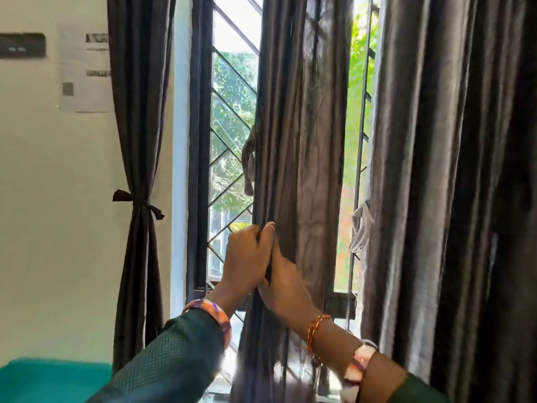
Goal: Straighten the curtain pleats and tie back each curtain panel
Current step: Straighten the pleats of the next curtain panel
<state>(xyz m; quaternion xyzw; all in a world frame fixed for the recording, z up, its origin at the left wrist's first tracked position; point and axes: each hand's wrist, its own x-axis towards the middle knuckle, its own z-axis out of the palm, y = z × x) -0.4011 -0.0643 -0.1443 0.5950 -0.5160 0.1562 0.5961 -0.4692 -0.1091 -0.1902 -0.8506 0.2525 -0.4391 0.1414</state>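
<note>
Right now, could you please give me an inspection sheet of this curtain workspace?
Surface: teal surface at lower left.
Job's things: left curtain panel tied with a dark tie-back; middle curtain panel untied; right curtain panel hangs loose.
Clutter: paper notice on the wall.
Grippers: left hand and right hand both grip the middle panel's left edge.
Cables: nothing seen.
Surroundings: window grille, greenery outside.
</note>
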